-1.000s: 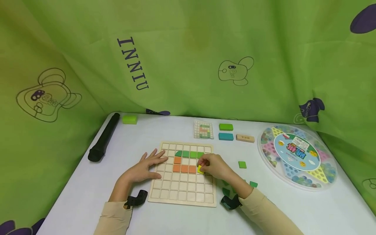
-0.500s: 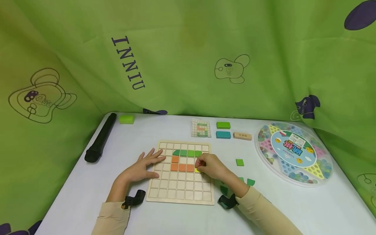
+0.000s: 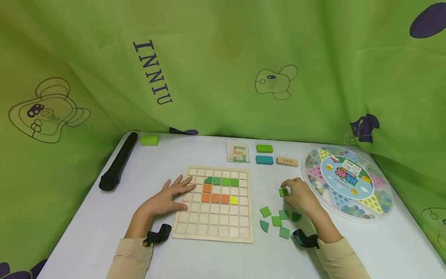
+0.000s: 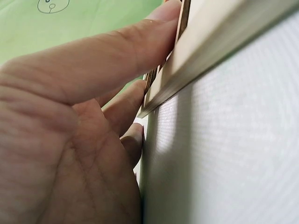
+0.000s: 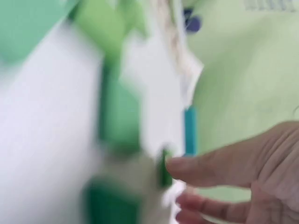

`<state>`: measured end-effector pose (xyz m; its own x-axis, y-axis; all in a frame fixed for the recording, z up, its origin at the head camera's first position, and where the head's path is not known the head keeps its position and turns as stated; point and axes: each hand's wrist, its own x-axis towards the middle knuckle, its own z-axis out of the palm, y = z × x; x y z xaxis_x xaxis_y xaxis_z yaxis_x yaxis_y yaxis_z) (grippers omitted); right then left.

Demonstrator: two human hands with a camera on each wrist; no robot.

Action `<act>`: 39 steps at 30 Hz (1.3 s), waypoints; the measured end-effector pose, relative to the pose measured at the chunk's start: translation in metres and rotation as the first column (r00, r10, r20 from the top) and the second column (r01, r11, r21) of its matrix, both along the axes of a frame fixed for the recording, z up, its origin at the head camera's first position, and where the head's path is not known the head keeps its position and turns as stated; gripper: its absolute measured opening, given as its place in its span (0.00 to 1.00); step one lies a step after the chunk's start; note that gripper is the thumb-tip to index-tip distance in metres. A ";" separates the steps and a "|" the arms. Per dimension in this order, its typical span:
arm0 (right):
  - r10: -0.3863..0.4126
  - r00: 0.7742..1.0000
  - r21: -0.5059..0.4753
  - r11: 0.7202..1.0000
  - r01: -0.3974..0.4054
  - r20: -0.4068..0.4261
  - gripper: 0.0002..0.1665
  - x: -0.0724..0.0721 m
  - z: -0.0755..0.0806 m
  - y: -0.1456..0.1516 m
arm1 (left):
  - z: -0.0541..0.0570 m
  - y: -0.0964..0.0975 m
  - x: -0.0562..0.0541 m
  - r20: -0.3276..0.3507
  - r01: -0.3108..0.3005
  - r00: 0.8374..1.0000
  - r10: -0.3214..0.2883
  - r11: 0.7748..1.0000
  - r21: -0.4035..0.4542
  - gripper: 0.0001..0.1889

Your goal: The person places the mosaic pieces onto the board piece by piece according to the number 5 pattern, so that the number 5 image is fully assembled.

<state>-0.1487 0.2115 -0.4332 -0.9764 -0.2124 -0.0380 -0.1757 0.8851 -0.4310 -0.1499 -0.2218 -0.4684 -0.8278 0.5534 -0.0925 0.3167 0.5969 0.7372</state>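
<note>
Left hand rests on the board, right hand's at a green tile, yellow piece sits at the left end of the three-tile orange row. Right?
Not quite: the yellow piece sits at the right end of the orange row, per the head view. Left hand on the board and right hand at a green tile stand.

On the desk (image 3: 205,263), the grid board (image 3: 213,240) is lying centrally, holding set tiles (image 3: 215,198). The left hand (image 3: 167,199) is resting on its left edge. Right of the board, loose tiles (image 3: 277,221) are lying scattered; behind them the right hand (image 3: 301,196) is pinching a single tile (image 3: 282,193). A pattern card (image 3: 238,151) is lying behind the board, three blocks (image 3: 264,160) to its right. A microphone (image 3: 120,161) is lying far left, a lone block (image 3: 150,140) near its rear end; a game box (image 3: 348,184) is lying far right.
</note>
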 end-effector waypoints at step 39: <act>0.185 0.983 -0.124 0.975 -0.185 -0.013 0.17 0.042 -0.006 -0.041 | 0.003 0.000 -0.002 0.016 0.006 1.000 -0.006 1.000 0.001 0.37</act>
<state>-0.1066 0.1706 -0.4392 -0.9199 -0.3921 0.0009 -0.3317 0.7769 -0.5352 -0.1518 -0.2217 -0.4655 -0.8226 0.5588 -0.1050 0.3085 0.5938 0.7431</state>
